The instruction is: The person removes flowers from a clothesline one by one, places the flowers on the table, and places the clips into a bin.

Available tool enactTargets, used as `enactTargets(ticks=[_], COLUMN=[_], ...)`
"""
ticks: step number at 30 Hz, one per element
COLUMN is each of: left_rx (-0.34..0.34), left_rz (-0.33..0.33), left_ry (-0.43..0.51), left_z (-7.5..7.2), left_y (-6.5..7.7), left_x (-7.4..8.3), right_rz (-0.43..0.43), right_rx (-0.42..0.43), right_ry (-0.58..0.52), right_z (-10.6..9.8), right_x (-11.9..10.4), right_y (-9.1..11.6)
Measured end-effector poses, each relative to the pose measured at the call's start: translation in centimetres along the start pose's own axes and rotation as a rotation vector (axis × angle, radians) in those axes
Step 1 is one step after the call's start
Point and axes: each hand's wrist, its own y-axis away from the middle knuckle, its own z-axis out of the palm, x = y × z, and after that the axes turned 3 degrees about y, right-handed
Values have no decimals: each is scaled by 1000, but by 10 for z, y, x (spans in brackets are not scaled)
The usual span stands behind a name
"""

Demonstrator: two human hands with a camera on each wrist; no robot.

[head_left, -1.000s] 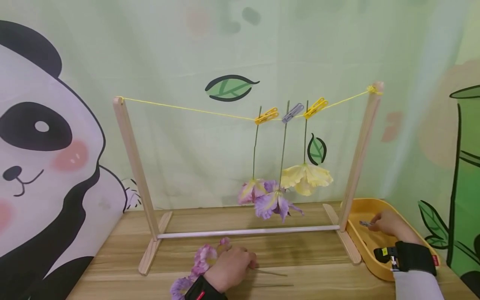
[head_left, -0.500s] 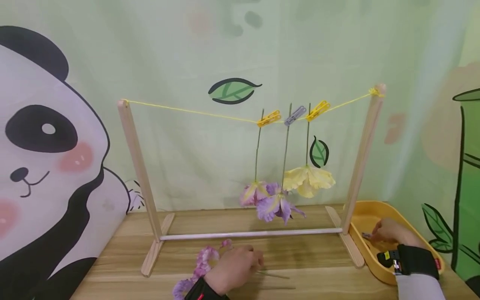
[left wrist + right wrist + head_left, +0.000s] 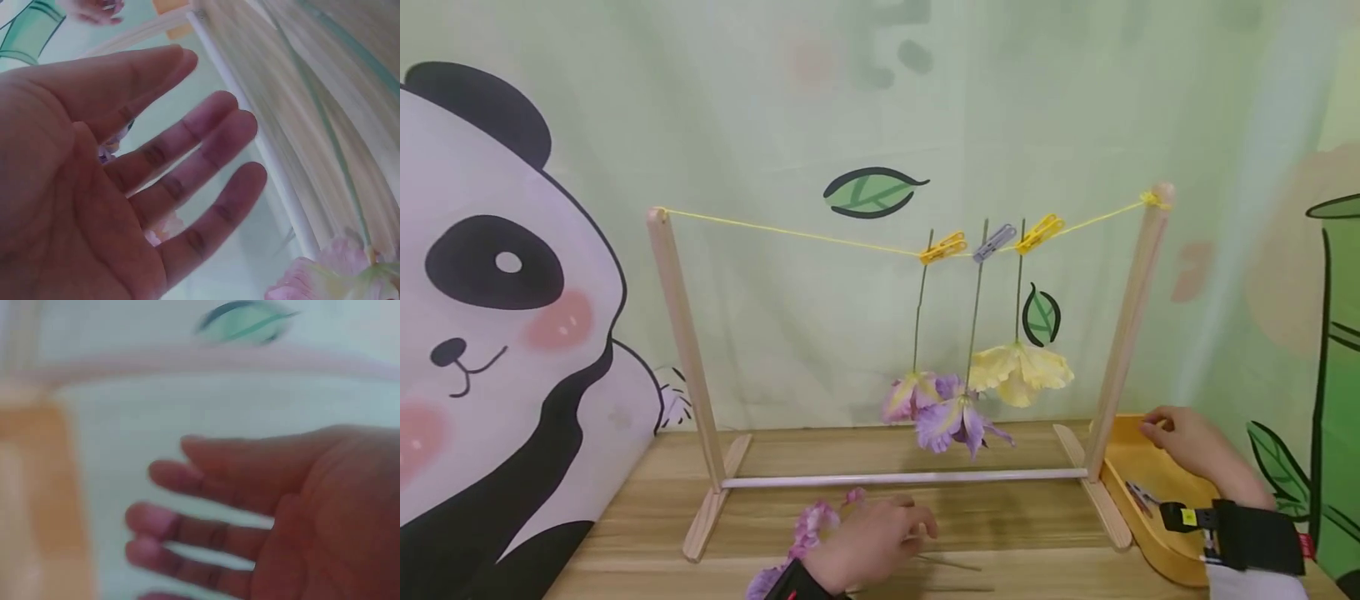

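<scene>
Purple and pink loose flowers (image 3: 815, 527) lie in a slanting row toward the near edge of the wooden worktop (image 3: 640, 542), left of its middle, with thin green stems (image 3: 953, 565) stretching toward the right edge. The left hand (image 3: 880, 537) is beside and partly over them, its fingers loosely spread and gently bent; whether it touches a stem cannot be told.

By the worktop's right edge sits a yellow-orange tray (image 3: 1138, 458). Small loose clips (image 3: 1138, 496) lie in it along the left side. Above the tray's farther part is the right hand (image 3: 1198, 446), thumb and fingers relaxed and a little apart, a black strap (image 3: 1258, 537) on its wrist.

Farther back stands a wooden rack (image 3: 685, 350), its posts joined low down by a white rod (image 3: 902, 480) and at the top by a sagging yellow string (image 3: 790, 235). On the string, two yellow clips (image 3: 1041, 235) flank a grey-violet clip (image 3: 995, 243), each gripping a stem; three hanging flowers (image 3: 955, 423), pinkish, purple and pale yellow, point heads downward.

Beyond the worktop's far edge hangs a pale green backdrop (image 3: 760, 100) printed with a panda (image 3: 497, 333) and leaves.
</scene>
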Motion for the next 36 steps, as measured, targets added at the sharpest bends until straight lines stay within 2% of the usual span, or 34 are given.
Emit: enactTargets(ticks=[2, 4, 8, 10, 13, 15, 19, 21, 24, 28, 32, 36], left_rx=[-9, -6, 17, 19, 65, 120, 317, 416, 509, 556, 599, 658], left_rz=[2, 9, 23, 24, 18, 10, -7, -23, -73, -110, -104, -67], left_ry=[52, 88, 166, 243, 357, 447, 623, 673, 694, 693, 687, 642], left_z=[-4, -8, -15, -17, -22, -24, -26, -26, -27, -32, -43, -64], left_y=[-1, -1, -3, -4, -6, -7, -11, -13, -14, -14, -17, -27], left_x=[1, 3, 5, 4, 5, 7, 10, 10, 10, 8, 7, 7], right_rz=[-70, -113, -161, -180, -225, -269, -368, -400, -435, -457, -519, -623], right_rx=[46, 52, 5, -2, 34, 81, 180, 230, 336, 476, 539, 588], right_ry=[-6, -15, -42, -58, -115, -179, -337, -384, -356, -296, -303, -285], right_z=[-7, -11, -14, -14, -16, -16, -9, -3, 7, 19, 17, 2], right_x=[-14, -26, -44, -52, -64, -73, -94, -105, -118, -132, -149, -170], right_y=[4, 8, 15, 18, 21, 23, 25, 23, 18, 14, 11, 4])
